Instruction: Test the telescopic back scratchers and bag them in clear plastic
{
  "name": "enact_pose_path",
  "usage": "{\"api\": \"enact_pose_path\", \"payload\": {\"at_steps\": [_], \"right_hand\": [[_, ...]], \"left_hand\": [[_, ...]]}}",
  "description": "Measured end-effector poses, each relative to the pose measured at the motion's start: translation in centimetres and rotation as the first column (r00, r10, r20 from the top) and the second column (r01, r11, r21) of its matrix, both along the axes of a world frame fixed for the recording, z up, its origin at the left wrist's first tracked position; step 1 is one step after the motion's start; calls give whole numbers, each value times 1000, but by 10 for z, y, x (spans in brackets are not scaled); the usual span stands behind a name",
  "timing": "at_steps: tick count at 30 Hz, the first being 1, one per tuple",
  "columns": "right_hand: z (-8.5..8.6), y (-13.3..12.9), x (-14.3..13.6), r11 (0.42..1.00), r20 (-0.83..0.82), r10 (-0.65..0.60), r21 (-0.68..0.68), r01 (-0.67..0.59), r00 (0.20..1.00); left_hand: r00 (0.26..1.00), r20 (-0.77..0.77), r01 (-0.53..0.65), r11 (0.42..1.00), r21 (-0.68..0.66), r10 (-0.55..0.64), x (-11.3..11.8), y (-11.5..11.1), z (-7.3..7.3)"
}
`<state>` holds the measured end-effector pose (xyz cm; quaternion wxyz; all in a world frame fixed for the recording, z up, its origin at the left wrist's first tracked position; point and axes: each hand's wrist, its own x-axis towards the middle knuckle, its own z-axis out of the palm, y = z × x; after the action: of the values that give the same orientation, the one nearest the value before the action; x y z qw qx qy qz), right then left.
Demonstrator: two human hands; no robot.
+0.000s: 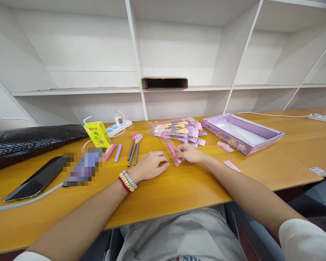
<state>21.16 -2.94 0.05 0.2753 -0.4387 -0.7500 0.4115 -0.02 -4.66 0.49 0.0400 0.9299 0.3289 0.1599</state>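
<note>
A clear plastic bag with a pink claw-headed stick (170, 146) inside is pinched at its near end by my right hand (189, 153). My left hand (151, 166) rests on the table just left of the bag, fingers loosely bent and apart, holding nothing. Beyond the bag lies a pile of bagged claw sticks (176, 127) with purple cards. Left of my hands are several unbagged claw sticks (136, 148) with metal shafts. A purple tube (118, 153) and a pink tube (110, 152) lie further left.
An open purple box (244, 146) stands at right, near small pink cards (232, 166). On the left are a yellow drink carton (97, 134), a power strip (119, 128), a black phone (38, 178) and a white cable (29, 203). White shelves (78, 92) rise behind.
</note>
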Motion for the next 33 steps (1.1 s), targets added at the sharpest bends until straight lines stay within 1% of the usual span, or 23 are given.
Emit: {"api": "enact_pose_path", "payload": {"at_steps": [2,5,8,11,13,15,17,19,21,23,26,29,33], "right_hand": [[-1,0,-2,999,-149,39,14,-37,988],[-4,-1,-5,995,-335,101,49,-90,937],[-7,-2,-8,990,-414,144,54,-134,899],[-11,-3,-10,981,-366,190,28,-193,911],[-12,-3,-11,981,-317,192,27,-193,929],[-12,-3,-10,984,-304,180,44,-175,935],[-11,-3,-10,984,-319,176,57,-166,931],[-10,-5,-10,982,-345,185,36,-184,920],[-9,-6,-11,976,-362,204,5,-217,909],[-9,-8,-12,972,-362,221,2,-236,906],[-8,-9,-12,980,-303,197,45,-192,932],[-6,-9,-10,981,-181,162,131,-140,970],[0,-11,-7,953,-55,181,258,-161,982]], "left_hand": [[999,35,-8,999,-44,9,1,-2,3],[993,120,-6,991,-134,22,3,-3,5],[978,203,-4,978,-209,47,4,-4,5],[969,245,33,978,-208,19,4,-4,4],[968,249,46,979,-197,5,4,-5,3],[968,249,26,977,-210,28,4,-5,2],[962,263,-13,970,-244,79,5,-4,2],[947,299,-19,954,-298,113,5,-4,1],[933,345,32,931,-363,103,5,-3,2],[920,383,84,911,-404,84,5,-2,2],[905,411,79,907,-414,109,5,-1,0],[893,429,59,907,-417,139,4,1,-2],[884,442,42,916,-398,152,4,1,-2]]}}
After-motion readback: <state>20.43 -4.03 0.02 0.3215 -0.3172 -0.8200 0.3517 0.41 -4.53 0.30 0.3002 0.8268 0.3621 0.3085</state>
